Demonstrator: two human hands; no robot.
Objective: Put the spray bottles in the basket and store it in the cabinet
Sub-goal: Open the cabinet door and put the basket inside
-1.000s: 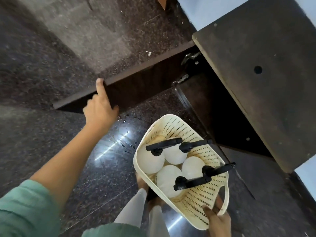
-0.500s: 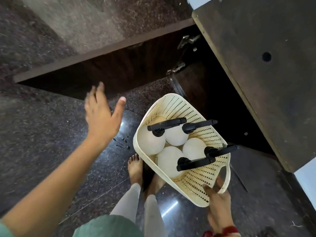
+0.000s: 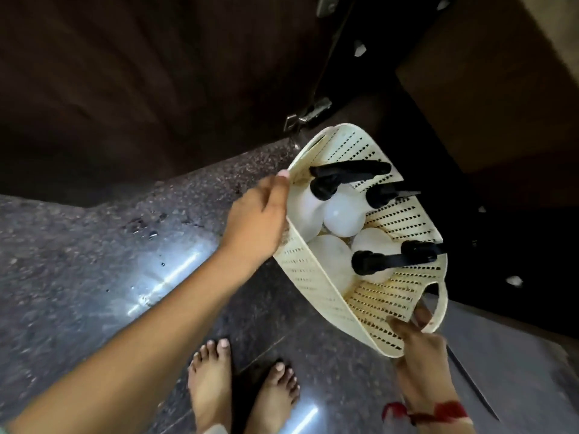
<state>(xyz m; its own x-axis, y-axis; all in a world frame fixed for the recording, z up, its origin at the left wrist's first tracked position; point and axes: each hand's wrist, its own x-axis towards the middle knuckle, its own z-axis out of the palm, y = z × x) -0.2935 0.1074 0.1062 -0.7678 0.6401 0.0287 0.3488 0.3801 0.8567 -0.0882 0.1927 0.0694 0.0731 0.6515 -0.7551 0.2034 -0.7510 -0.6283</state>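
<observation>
A cream perforated plastic basket [image 3: 316, 286] hangs in the air above the floor, tilted. Several white spray bottles [image 3: 343, 216] with black trigger heads [image 3: 347, 172] stand inside it. My left hand [image 3: 255, 225] grips the basket's left rim, thumb over the edge. My right hand [image 3: 418, 339] holds the near right end beside the loop handle [image 3: 440, 308]. The dark open cabinet [image 3: 517, 233] lies just beyond and to the right of the basket.
A dark wooden cabinet door [image 3: 141, 83] stands open at the upper left, with metal hinges [image 3: 308, 114] at its inner edge. Another door panel [image 3: 501, 73] fills the upper right. My bare feet [image 3: 241, 389] stand on the polished dark granite floor [image 3: 94, 277].
My left hand left the cabinet door and came across onto the basket's left rim. The view has dropped closer to the floor and cabinet opening.
</observation>
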